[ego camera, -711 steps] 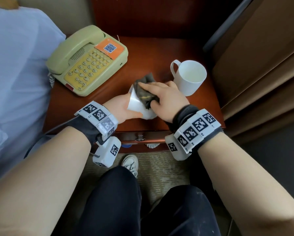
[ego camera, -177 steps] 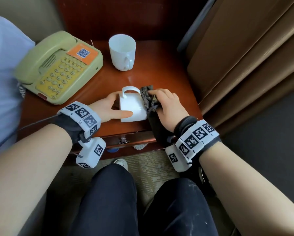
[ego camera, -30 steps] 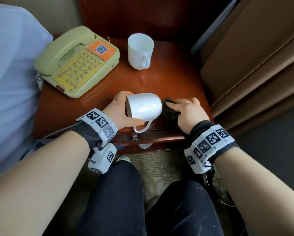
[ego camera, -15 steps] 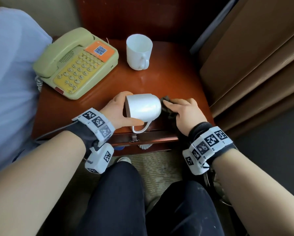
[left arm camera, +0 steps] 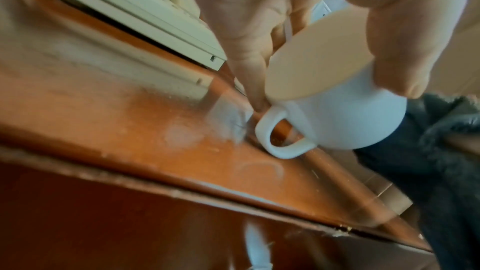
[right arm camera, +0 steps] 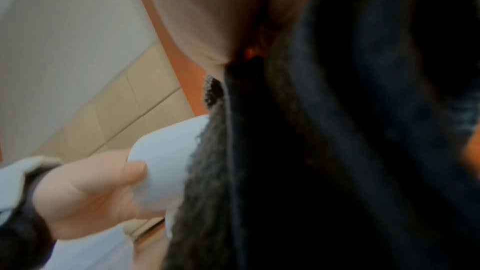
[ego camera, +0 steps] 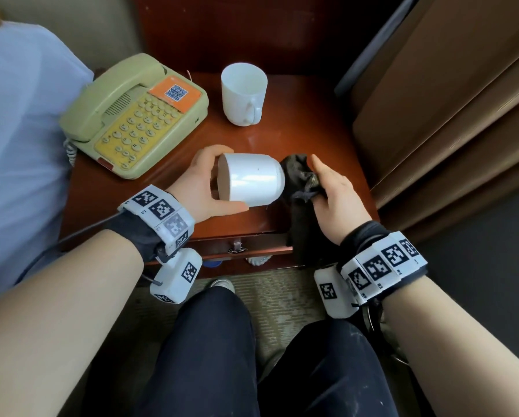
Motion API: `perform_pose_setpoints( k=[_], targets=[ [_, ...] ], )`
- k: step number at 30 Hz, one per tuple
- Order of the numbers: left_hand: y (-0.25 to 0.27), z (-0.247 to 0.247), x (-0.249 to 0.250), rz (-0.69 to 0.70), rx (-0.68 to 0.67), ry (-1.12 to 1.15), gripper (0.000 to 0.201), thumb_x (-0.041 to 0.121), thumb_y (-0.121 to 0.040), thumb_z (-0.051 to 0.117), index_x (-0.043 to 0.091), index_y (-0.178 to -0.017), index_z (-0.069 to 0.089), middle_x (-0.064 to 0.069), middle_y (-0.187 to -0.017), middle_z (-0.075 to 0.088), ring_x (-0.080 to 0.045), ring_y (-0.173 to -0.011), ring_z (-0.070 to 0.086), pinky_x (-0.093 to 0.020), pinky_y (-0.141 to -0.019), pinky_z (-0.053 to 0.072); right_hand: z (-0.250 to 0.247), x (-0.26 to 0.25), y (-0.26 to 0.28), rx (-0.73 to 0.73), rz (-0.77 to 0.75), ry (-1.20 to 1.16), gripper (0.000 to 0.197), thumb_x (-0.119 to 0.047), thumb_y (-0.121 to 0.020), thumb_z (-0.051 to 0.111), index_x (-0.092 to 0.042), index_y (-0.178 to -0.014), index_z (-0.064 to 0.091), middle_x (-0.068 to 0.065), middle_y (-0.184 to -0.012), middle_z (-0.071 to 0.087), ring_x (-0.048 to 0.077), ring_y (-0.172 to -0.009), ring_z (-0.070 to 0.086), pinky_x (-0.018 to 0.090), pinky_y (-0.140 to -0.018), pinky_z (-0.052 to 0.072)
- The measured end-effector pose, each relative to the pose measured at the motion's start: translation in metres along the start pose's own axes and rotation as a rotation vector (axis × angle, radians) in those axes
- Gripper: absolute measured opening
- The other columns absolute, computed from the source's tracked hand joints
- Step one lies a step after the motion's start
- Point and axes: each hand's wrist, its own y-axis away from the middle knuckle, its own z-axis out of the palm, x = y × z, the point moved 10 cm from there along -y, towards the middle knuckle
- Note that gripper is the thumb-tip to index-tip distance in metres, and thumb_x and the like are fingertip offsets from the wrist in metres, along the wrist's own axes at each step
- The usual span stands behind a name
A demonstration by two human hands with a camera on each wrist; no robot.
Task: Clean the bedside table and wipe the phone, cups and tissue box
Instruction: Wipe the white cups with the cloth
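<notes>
Rotated since earlier: white cup (ego camera: 250,179) sideways, handle now underneath; left hand (ego camera: 202,183) grips it, right hand (ego camera: 333,192) clutches dark cloth (ego camera: 298,176) against base.

Right wrist view: dark cloth (right arm camera: 337,151) fills the right half, blurred, hiding most of the white mug (right arm camera: 166,163). Head view: mug handle hidden beneath its body; forearms cut off at the lower edge.

Reddish wooden bedside table (ego camera: 312,121): green phone (ego camera: 131,115) rear left, upright white cup (ego camera: 243,93) just beside.
</notes>
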Motion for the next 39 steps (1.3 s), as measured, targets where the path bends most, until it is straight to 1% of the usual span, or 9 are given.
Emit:
perform_pose_setpoints(
  k=[8, 12, 17, 21, 25, 31, 35, 37, 39],
  targets=[
    [0.002, 0.008, 0.004, 0.030, -0.043, -0.012, 0.096, 0.043, -0.043, 0.078, 0.035, -0.122, 0.024, 0.003, -0.128, 0.043, -0.015, -0.118, 0.052, -0.040, -0.097, 0.049, -0.027, -0.057, 0.001, 0.260, -0.321, -0.026, 0.058, 0.006, -0.076, 0.039, -0.001, -0.133, 0.046, 0.018, -0.137, 0.048, 0.041, -0.118, 0.049, 0.041, -0.107, 0.032],
    [-0.003, 0.005, 0.000, -0.017, 0.017, -0.064, 0.090, 0.021, -0.059, 0.081, 0.020, -0.136, 0.033, 0.012, -0.110, 0.046, -0.018, -0.109, 0.054, -0.003, -0.075, 0.039, 0.014, -0.117, 0.026, 0.215, -0.605, 0.137, 0.057, -0.003, -0.072, 0.031, -0.006, -0.120, 0.061, 0.014, -0.125, 0.060, 0.026, -0.094, 0.042, 0.029, -0.079, 0.045],
    [0.002, -0.002, 0.000, 0.057, 0.054, 0.053, 0.093, 0.043, -0.042, 0.080, 0.035, -0.117, 0.027, 0.005, -0.123, 0.046, -0.015, -0.112, 0.055, -0.038, -0.092, 0.051, 0.013, -0.057, 0.007, 0.157, -0.306, 0.278, 0.058, 0.001, -0.080, 0.032, -0.014, -0.133, 0.050, 0.003, -0.138, 0.050, 0.030, -0.104, 0.041, 0.030, -0.083, 0.045],
    [0.004, 0.005, 0.005, 0.103, 0.014, 0.031, 0.093, 0.046, -0.040, 0.075, 0.035, -0.118, 0.024, 0.006, -0.127, 0.040, -0.014, -0.116, 0.052, -0.040, -0.091, 0.053, 0.014, 0.004, 0.001, -0.106, -0.038, 0.337, 0.068, 0.008, -0.087, 0.031, -0.025, -0.146, 0.025, -0.007, -0.152, 0.027, 0.026, -0.127, 0.027, 0.021, -0.103, 0.025],
    [0.003, 0.005, 0.003, 0.107, 0.009, 0.006, 0.094, 0.047, -0.041, 0.076, 0.037, -0.118, 0.023, 0.003, -0.129, 0.040, -0.016, -0.118, 0.051, -0.045, -0.092, 0.052, -0.026, -0.029, -0.002, 0.223, -0.130, 0.085, 0.061, 0.008, -0.081, 0.039, -0.009, -0.140, 0.038, 0.009, -0.146, 0.039, 0.036, -0.117, 0.040, 0.016, -0.096, 0.021],
    [0.002, 0.005, 0.006, 0.121, 0.051, 0.015, 0.099, 0.048, -0.043, 0.075, 0.023, -0.124, 0.023, 0.009, -0.115, 0.048, -0.008, -0.108, 0.054, -0.029, -0.095, 0.046, 0.015, -0.109, 0.012, 0.125, -0.523, 0.170, 0.055, -0.003, -0.075, 0.032, -0.008, -0.122, 0.060, 0.011, -0.127, 0.060, 0.041, -0.089, 0.054, 0.039, -0.072, 0.050],
    [0.006, 0.009, 0.004, 0.144, 0.033, 0.036, 0.096, 0.047, -0.041, 0.073, 0.030, -0.122, 0.023, 0.004, -0.129, 0.039, -0.016, -0.123, 0.047, -0.046, -0.097, 0.048, 0.008, -0.036, -0.011, -0.072, -0.159, 0.268, 0.061, 0.003, -0.087, 0.032, -0.024, -0.142, 0.035, -0.006, -0.149, 0.034, 0.027, -0.127, 0.029, 0.031, -0.106, 0.029],
    [0.006, 0.011, 0.007, 0.173, 0.022, 0.010, 0.101, 0.047, -0.041, 0.072, 0.022, -0.127, 0.024, 0.005, -0.128, 0.036, -0.017, -0.123, 0.046, -0.046, -0.097, 0.048, 0.003, -0.010, -0.013, -0.167, -0.048, 0.349, 0.066, 0.006, -0.086, 0.030, -0.027, -0.143, 0.032, -0.008, -0.150, 0.032, 0.023, -0.131, 0.025, 0.027, -0.110, 0.024],
    [0.005, 0.010, 0.005, 0.177, 0.033, 0.011, 0.104, 0.047, -0.042, 0.072, 0.019, -0.129, 0.024, 0.004, -0.128, 0.037, -0.017, -0.122, 0.047, -0.046, -0.096, 0.049, -0.021, -0.011, -0.016, -0.033, -0.042, 0.297, 0.066, 0.009, -0.083, 0.031, -0.023, -0.141, 0.037, -0.004, -0.148, 0.036, 0.025, -0.128, 0.030, 0.023, -0.107, 0.023]
  ],
)
